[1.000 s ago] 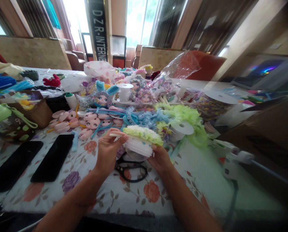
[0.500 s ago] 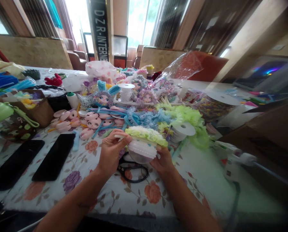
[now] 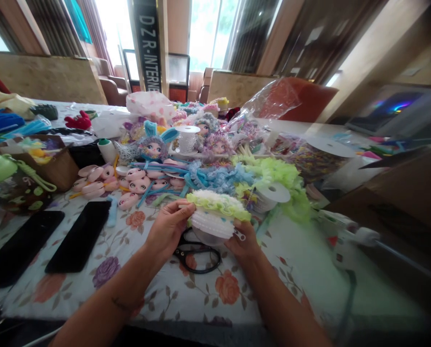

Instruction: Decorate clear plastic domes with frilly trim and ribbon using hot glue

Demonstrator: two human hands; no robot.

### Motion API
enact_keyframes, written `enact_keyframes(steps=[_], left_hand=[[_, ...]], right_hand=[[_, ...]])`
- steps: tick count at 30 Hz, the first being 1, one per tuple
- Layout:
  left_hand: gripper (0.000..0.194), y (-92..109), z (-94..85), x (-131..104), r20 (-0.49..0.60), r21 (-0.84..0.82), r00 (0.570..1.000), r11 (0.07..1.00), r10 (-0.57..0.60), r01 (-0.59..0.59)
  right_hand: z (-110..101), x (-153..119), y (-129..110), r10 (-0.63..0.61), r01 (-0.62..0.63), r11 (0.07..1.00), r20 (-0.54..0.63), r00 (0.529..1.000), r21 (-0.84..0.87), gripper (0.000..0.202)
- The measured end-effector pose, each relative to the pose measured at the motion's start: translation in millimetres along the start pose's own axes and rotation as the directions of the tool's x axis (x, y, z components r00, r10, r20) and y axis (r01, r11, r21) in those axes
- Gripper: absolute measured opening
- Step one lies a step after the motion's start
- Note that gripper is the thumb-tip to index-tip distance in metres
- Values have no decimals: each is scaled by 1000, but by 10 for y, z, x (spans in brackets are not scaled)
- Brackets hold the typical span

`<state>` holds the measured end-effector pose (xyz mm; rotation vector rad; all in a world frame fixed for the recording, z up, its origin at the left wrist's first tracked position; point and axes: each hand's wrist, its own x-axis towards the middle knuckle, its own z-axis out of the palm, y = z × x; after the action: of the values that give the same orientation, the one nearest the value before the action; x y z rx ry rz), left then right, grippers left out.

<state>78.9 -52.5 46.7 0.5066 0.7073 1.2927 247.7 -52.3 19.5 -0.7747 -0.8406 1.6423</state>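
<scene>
Between my two hands is a small rounded white zip pouch (image 3: 211,223) with a clear-looking underside. Lime-green ruffle trim (image 3: 224,206) and white fluff run along its top. My left hand (image 3: 169,224) pinches the pouch's left edge, thumb on top. My right hand (image 3: 243,238) grips the right side, its fingers partly hidden behind the pouch. A metal zipper pull (image 3: 240,235) sticks out beside the right fingers. Black-handled scissors (image 3: 201,260) lie on the flowered tablecloth (image 3: 165,294) just below the pouch, their blades hidden.
Several pink doll faces (image 3: 138,185) lie beyond my left hand. Blue ruffle trim (image 3: 219,176), green ruffle trim (image 3: 291,178) and a white spool (image 3: 273,193) are behind the pouch. Two black phones (image 3: 78,236) rest at left. A glue gun (image 3: 349,236) stands at right near a cardboard box (image 3: 407,202).
The pouch has tipped slightly in my hands, and the zipper pull now shows more clearly on the right. A white strip end at my left fingers is less visible. Both hands keep their hold.
</scene>
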Motion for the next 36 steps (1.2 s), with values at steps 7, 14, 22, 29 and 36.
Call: enact_keyframes(steps=[7, 14, 22, 29, 36], left_hand=[[31, -2, -40, 23, 18, -32, 992, 991, -129, 129], [33, 13, -36, 20, 35, -57, 985, 984, -168, 170], [27, 11, -69, 39, 98, -76, 970, 971, -220, 228], [31, 72, -82, 50, 119, -26, 952, 957, -283, 288], [34, 32, -139, 96, 164, -106, 953, 956, -255, 274]], right_hand=[[-26, 13, 12, -27, 27, 999, 6, 1000, 27, 53], [-16, 8, -14, -48, 46, 998, 41, 998, 33, 48], [45, 7, -33, -32, 31, 999, 69, 997, 15, 53], [-10, 1, -15, 0, -5, 999, 117, 993, 47, 44], [16, 40, 1, 6, -5, 998, -18, 1000, 63, 50]])
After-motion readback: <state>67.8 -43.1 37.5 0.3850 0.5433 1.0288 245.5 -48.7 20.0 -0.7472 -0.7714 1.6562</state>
